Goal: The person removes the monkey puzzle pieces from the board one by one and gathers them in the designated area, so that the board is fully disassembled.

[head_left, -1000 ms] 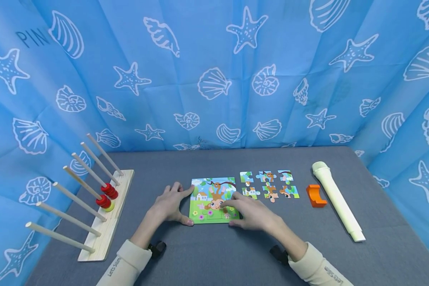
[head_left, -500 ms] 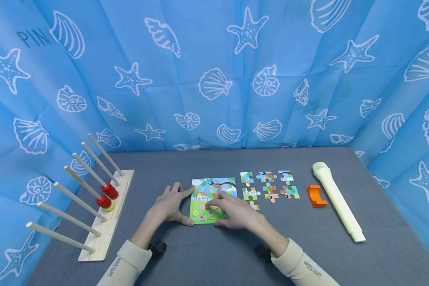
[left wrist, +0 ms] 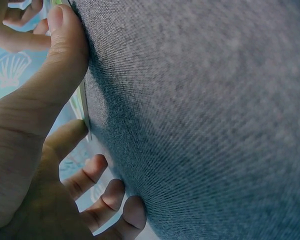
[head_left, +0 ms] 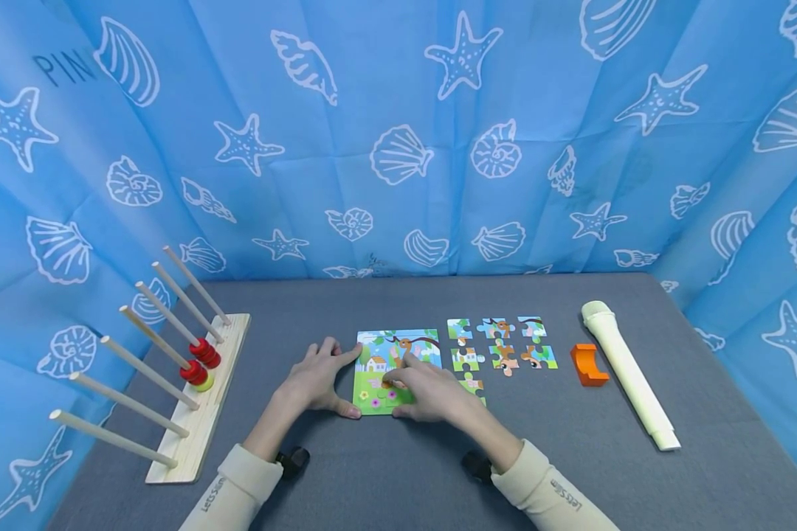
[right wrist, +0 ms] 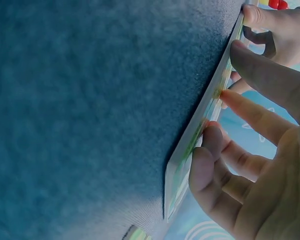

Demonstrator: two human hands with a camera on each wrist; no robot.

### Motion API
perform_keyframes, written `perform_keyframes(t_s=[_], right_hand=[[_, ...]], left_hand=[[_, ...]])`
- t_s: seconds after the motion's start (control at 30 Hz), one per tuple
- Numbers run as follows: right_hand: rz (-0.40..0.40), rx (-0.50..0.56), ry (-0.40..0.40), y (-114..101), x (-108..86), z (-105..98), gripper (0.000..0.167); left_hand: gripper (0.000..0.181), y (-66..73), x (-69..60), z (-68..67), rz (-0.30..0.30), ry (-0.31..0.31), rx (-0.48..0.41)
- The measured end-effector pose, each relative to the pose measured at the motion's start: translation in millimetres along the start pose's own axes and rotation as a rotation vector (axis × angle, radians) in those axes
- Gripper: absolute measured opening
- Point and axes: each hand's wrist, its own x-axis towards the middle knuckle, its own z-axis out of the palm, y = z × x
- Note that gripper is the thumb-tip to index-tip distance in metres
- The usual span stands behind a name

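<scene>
A jigsaw puzzle board point(head_left: 373, 345) with a cartoon animal, a small house and flowers lies flat on the grey table. My left hand point(head_left: 316, 377) is spread along its left side, with thumb and index finger touching the board's edge. My right hand point(head_left: 432, 392) lies over the lower right part; its fingertips press the picture and the thumb is near the front edge. In the right wrist view the index fingertip point(right wrist: 224, 94) touches the board's surface. My right hand hides much of the animal. Several loose jigsaw pieces point(head_left: 465, 359) lie to the right, one partly behind that hand.
On the left stands a wooden bead counter point(head_left: 202, 402) with upright pegs and red and yellow rings point(head_left: 195, 372). An orange curved block point(head_left: 588, 366) and a cream toy microphone point(head_left: 627, 372) lie at the right. A blue shell-print curtain point(head_left: 398, 199) hangs behind the table.
My right hand has moved left across the board, uncovering part of a loose piece at the right. My left hand has stayed at the board's left edge.
</scene>
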Motion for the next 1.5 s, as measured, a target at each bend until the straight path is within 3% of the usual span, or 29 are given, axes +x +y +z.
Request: perform_keyframes(t_s=[0.6, 1.5], right_hand=[[0.033, 0.041, -0.019, 0.7, 0.1, -0.4, 0.045], [0.009, 0.065, 0.007, 3.1, -0.4, -0.4, 0.046]], left_hand=[[0.115, -0.3, -1.0, 0.0, 0.003, 0.001, 0.0], [0.115, 0.2, 1.3, 1.2, -0.011, 0.001, 0.009]])
